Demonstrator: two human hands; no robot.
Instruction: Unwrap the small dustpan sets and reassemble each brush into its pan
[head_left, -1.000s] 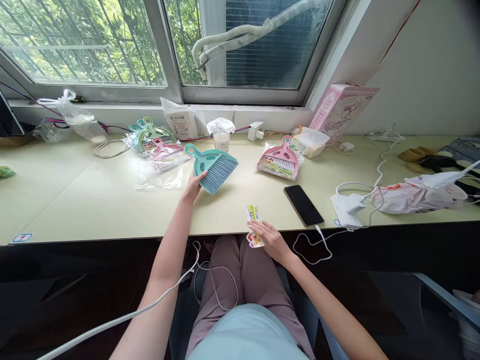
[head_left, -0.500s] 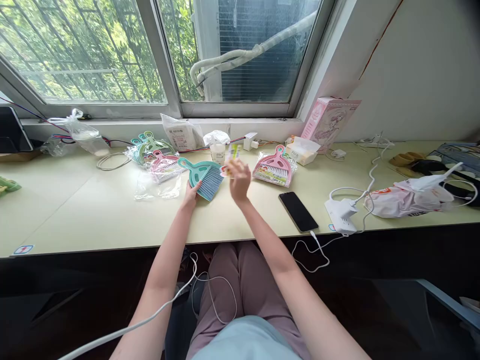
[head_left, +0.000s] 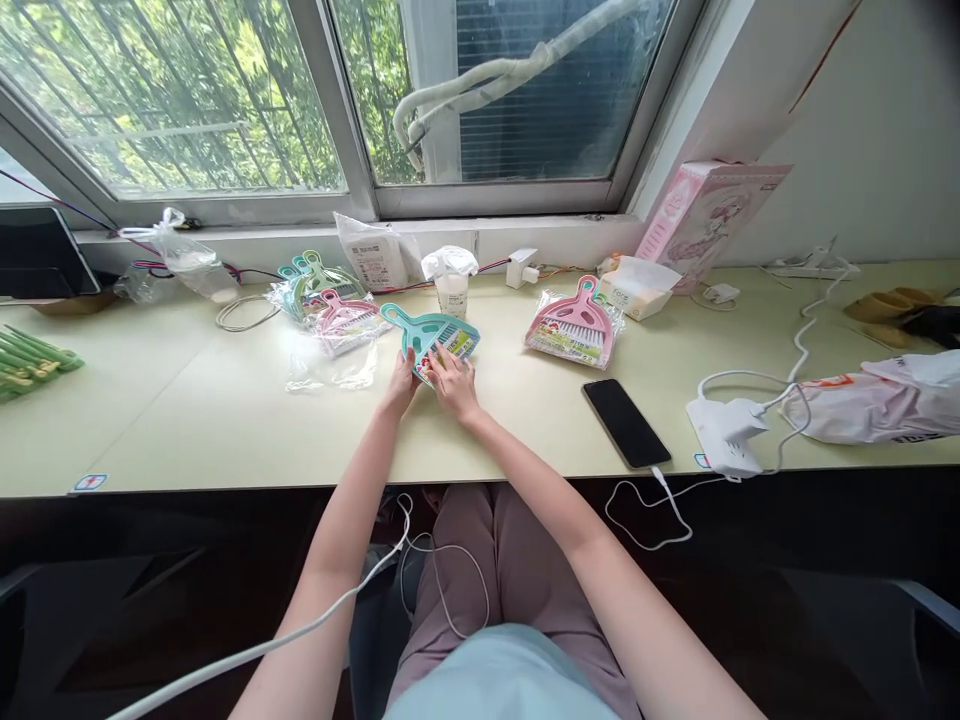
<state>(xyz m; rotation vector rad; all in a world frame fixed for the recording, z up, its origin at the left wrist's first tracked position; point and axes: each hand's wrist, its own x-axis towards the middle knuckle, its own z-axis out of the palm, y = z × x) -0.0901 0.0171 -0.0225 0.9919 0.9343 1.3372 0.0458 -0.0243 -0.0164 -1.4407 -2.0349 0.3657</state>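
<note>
My left hand [head_left: 403,380] grips the lower left side of a teal dustpan and brush set [head_left: 421,328], whose handle points to the upper left. A colourful printed card [head_left: 459,342] lies across the front of the set. My right hand [head_left: 451,382] rests on the card with its fingers spread over it. To the right sits a pink dustpan and brush set [head_left: 576,325] in clear wrap with a similar card. More wrapped sets, green [head_left: 311,285] and pink [head_left: 341,315], are piled at the left.
A phone [head_left: 626,422] on a cable lies right of my hands, near a white power strip [head_left: 726,435]. Behind stand a cup [head_left: 452,292], a tissue pack [head_left: 637,288] and a pink box [head_left: 709,225]. Clear plastic bags [head_left: 330,368] lie at the left.
My right hand has brought the card down onto the teal set, covering bristles that showed before. The view has shifted slightly, so the table's contents sit differently in the picture.
</note>
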